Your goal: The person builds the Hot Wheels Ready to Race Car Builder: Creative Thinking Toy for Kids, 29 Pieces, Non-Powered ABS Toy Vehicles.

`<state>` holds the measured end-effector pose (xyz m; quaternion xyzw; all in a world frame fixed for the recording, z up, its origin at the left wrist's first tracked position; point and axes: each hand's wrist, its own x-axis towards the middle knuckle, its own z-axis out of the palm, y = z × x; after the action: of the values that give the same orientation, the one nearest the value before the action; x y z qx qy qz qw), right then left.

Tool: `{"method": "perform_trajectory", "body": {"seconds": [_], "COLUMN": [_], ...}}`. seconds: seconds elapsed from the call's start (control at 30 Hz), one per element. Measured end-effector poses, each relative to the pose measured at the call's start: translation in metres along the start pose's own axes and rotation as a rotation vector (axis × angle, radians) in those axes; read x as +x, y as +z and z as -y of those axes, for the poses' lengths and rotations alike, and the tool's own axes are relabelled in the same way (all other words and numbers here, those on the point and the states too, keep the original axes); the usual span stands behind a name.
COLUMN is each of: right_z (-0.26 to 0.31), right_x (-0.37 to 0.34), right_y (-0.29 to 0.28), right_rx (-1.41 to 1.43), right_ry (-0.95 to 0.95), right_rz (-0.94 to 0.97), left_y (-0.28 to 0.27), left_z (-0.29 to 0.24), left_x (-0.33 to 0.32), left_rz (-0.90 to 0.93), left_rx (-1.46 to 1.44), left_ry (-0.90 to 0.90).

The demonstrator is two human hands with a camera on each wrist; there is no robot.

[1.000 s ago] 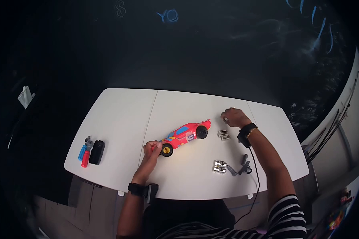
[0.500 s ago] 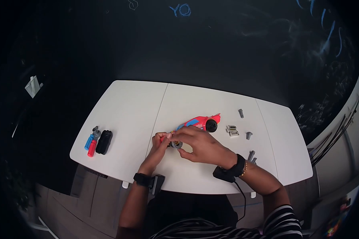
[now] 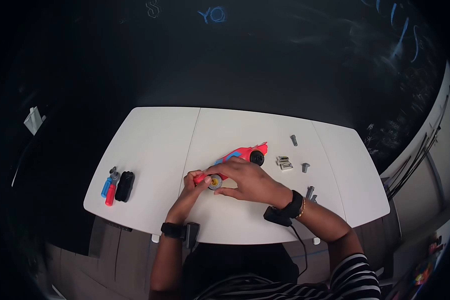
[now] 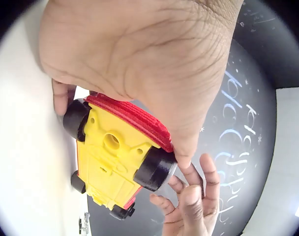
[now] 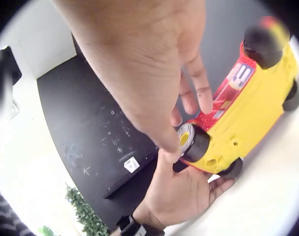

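Note:
A red toy car (image 3: 242, 152) with blue windows, a yellow underside and black wheels is tilted up at its front. My left hand (image 3: 186, 194) grips the red front end, its thumb at the front wheel. A grey ring (image 3: 218, 186) sits over that wheel's face, around a yellow hub. My right hand (image 3: 255, 182) reaches across the car's side, thumb right at the ring's lower edge. In the left wrist view the right hand's fingers (image 4: 212, 179) look spread and relaxed beside the black wheel (image 4: 152, 169).
Shiny silver parts (image 3: 284, 163) lie right of the car, with grey bolts (image 3: 294, 140) around them. Red and blue tool handles (image 3: 110, 195) and a black part (image 3: 124, 186) lie on the left of the white table (image 3: 160, 140). A cable hangs from the right wrist.
My right hand has come from the far right of the table to the car's front wheel. The grey ring now covers that wheel's face. Grey bolts formerly behind the hand show.

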<state>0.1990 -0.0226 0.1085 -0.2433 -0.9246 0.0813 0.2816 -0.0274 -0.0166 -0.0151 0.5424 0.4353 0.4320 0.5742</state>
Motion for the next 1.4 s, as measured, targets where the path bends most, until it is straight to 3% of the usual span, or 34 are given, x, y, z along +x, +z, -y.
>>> {"method": "perform_trajectory", "body": {"seconds": [0.03, 0.1, 0.13, 0.2, 0.23, 0.27, 0.33, 0.37, 0.4, 0.6, 0.8, 0.87, 0.93, 1.0, 1.13, 1.33, 1.4], "right_z": [-0.005, -0.025, -0.059, -0.109, -0.161, -0.202, -0.274, -0.276, -0.282, -0.318, -0.292, -0.244, -0.189, -0.125, -0.01, 0.011, 0.01], "right_x": [0.0, 0.0, -0.002, -0.001, -0.016, -0.035, -0.088, -0.097, -0.108, -0.134, -0.117, -0.082, -0.056, -0.037, -0.019, -0.017, -0.019], "right_y": [-0.005, -0.02, -0.023, -0.053, -0.057, -0.066, -0.078, -0.087, -0.09, -0.076, -0.063, -0.066, -0.062, -0.057, -0.028, 0.031, 0.036], "right_rx": [-0.006, 0.208, 0.317, 0.095, -0.073, -0.227, -0.454, -0.467, -0.474, -0.5, -0.599, -0.248, 0.096, 0.367, 0.675, 0.512, 0.158], "right_ry": [0.006, 0.234, 0.27, 0.481, 0.436, 0.465, 0.769, 1.03, 1.122, 1.054, 0.891, 0.912, 0.665, 0.447, 0.354, 0.285, 0.114], "right_rz": [-0.006, -0.108, -0.243, -0.349, -0.458, -0.419, -0.106, 0.109, 0.194, 0.212, 0.089, -0.382, -0.687, -0.708, -0.546, -0.457, -0.426], "left_y": [0.0, -0.001, -0.001, 0.0, 0.0, 0.0, 0.0, -0.001, -0.001, 0.005, -0.002, -0.001, -0.001, -0.001, 0.0, 0.002, 0.003], "left_z": [0.001, 0.003, 0.004, 0.007, 0.005, 0.004, 0.004, 0.005, 0.002, -0.017, -0.001, 0.002, 0.001, -0.002, 0.001, -0.003, -0.005], "left_x": [0.0, 0.001, 0.002, 0.001, 0.0, 0.001, 0.0, 0.0, -0.001, -0.012, -0.004, -0.003, -0.004, -0.003, -0.002, -0.003, -0.004], "left_rz": [-0.009, -0.015, -0.017, -0.016, -0.019, -0.022, -0.027, -0.035, -0.036, -0.019, -0.017, -0.021, -0.026, -0.029, -0.024, -0.019, -0.032], "left_rx": [0.018, 0.037, 0.014, -0.01, -0.005, 0.0, 0.023, 0.045, 0.046, 0.046, 0.083, 0.087, 0.088, 0.09, 0.074, 0.031, 0.039], "left_ry": [-0.004, -0.009, -0.004, -0.003, -0.004, -0.003, -0.01, -0.021, -0.016, -0.033, -0.012, -0.012, -0.013, -0.046, -0.046, 0.002, 0.008]}}
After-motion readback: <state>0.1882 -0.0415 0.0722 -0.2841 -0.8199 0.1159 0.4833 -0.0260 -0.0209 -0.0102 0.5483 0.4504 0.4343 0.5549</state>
